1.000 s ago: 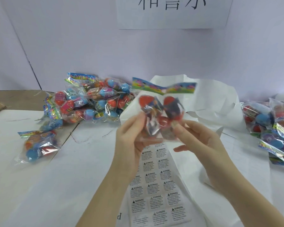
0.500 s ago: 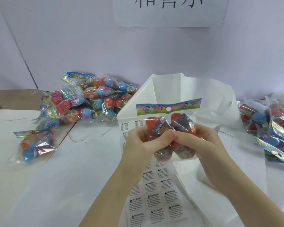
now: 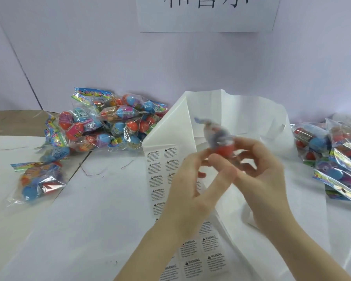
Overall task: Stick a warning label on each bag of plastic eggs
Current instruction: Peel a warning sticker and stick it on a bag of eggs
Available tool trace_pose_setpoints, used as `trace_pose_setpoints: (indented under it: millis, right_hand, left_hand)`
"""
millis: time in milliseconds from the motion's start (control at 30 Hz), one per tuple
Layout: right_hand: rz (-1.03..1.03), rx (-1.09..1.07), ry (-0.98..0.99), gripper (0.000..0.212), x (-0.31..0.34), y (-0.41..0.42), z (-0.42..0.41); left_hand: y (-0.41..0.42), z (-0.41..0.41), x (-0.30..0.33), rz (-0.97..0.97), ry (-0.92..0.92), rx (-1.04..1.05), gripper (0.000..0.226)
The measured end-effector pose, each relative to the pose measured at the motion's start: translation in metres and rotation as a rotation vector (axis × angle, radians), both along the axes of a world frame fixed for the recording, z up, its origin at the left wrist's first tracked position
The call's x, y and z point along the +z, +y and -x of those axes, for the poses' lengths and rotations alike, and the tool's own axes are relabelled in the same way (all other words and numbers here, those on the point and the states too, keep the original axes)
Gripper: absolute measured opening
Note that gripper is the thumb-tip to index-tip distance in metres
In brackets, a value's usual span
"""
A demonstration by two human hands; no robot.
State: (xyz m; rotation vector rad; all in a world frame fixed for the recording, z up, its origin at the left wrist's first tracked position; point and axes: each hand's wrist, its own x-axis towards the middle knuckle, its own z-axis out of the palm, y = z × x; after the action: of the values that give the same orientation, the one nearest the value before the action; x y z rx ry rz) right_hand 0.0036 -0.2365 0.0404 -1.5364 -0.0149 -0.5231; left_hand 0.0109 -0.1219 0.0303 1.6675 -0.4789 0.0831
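Observation:
A clear bag of plastic eggs (image 3: 218, 136) is held up over the middle of the table, blurred by motion, with a red egg showing at its lower end. My left hand (image 3: 193, 185) pinches it from the left with thumb and fingertips. My right hand (image 3: 259, 173) holds it from the right, fingers curled under the red egg. Below the hands lies a sheet of white warning labels (image 3: 161, 165), partly hidden by my left hand and forearm.
A pile of egg bags (image 3: 109, 122) lies at the back left, and one single bag (image 3: 39, 179) sits nearer on the left. More bags (image 3: 338, 157) are stacked at the right edge. Crumpled white paper (image 3: 247, 112) stands behind the hands.
The bag has been turned in my hands; its coloured header strip no longer faces me and it is now blurred. Both hands shifted slightly right and loosened their fingers.

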Motion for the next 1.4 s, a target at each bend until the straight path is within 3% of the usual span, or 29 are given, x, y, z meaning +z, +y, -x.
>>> trace_pose_setpoints:
  millis: [100, 167, 233, 300, 367, 433, 567, 700, 833, 1000, 1133, 1200, 1267, 1333, 1400]
  right_hand:
    - [-0.055, 0.331, -0.038, 0.032, 0.003, -0.001, 0.002]
    - [-0.122, 0.453, -0.042, 0.032, 0.007, -0.004, 0.004]
    - [-0.167, 0.369, -0.031, 0.02, 0.009, -0.005, 0.004]
    - [-0.149, 0.171, -0.013, 0.015, 0.008, -0.007, 0.001]
    - [-0.107, 0.079, 0.037, 0.03, 0.008, -0.008, -0.001]
    - [-0.085, 0.144, 0.094, 0.038, 0.008, -0.008, -0.001]
    - [-0.053, 0.294, 0.122, 0.02, 0.009, -0.005, 0.001]
    - [-0.12, 0.332, 0.128, 0.025, 0.009, -0.01, 0.001]
    - [-0.133, 0.336, 0.137, 0.025, 0.01, -0.007, 0.001]
    - [-0.152, 0.308, 0.16, 0.021, 0.009, -0.006, 0.001]
    - [-0.168, 0.06, 0.113, 0.036, 0.006, -0.004, 0.0]
    - [-0.103, -0.15, 0.044, 0.028, 0.004, -0.005, -0.001]
    - [-0.027, -0.227, -0.015, 0.029, 0.005, -0.005, 0.0]
    - [0.001, -0.105, -0.066, 0.039, 0.005, -0.004, 0.002]
    - [-0.017, 0.176, -0.114, 0.037, 0.007, -0.002, 0.005]
  left_hand:
    - [0.003, -0.006, 0.0, 0.241, 0.125, -0.069, 0.057]
    - [0.007, -0.011, 0.005, 0.384, 0.169, -0.02, 0.039]
    - [0.012, -0.014, 0.01, 0.468, 0.245, 0.024, 0.022]
    - [0.016, -0.015, 0.011, 0.512, 0.303, 0.039, 0.023]
    - [0.019, -0.016, 0.013, 0.502, 0.323, 0.033, 0.022]
    - [0.02, -0.016, 0.014, 0.45, 0.316, 0.014, 0.015]
    - [0.019, -0.015, 0.013, 0.33, 0.313, -0.014, 0.027]
    - [0.021, -0.015, 0.015, 0.225, 0.264, -0.014, 0.034]
    - [0.019, -0.013, 0.017, 0.29, 0.238, 0.009, 0.03]
    - [0.018, -0.014, 0.014, 0.285, 0.252, 0.066, 0.043]
    - [0.012, -0.012, 0.009, 0.132, 0.225, 0.197, 0.061]
    - [0.009, -0.01, 0.008, 0.095, 0.15, 0.265, 0.049]
    - [0.007, -0.006, 0.008, 0.109, 0.094, 0.179, 0.04]
    - [0.005, -0.002, 0.009, 0.122, 0.109, -0.009, 0.047]
    - [0.005, -0.001, 0.008, 0.207, 0.138, -0.108, 0.057]
